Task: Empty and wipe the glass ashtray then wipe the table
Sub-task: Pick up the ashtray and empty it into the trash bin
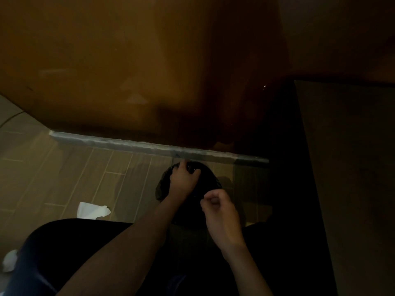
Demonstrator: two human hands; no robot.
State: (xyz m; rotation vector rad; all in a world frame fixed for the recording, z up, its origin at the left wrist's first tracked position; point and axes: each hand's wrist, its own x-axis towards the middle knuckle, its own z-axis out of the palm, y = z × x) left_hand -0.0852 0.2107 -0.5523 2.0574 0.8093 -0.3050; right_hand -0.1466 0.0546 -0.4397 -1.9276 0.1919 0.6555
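In dim light my left hand (184, 180) grips the far rim of a black bin bag (163, 189) on the floor, just below the table's glass edge (136, 144). My right hand (220, 209) hovers at the bag's near right edge with fingers and thumb curled together, seemingly pinching the bag's rim. The brown table top (128, 71) fills the upper view. No glass ashtray can be made out in this frame.
A crumpled white tissue (92, 210) lies on the tiled floor left of the bag, and another white wad (9, 260) sits at the far left bottom. A dark cabinet or wall panel (346, 167) stands to the right. My dark-clothed knee (64, 248) is below.
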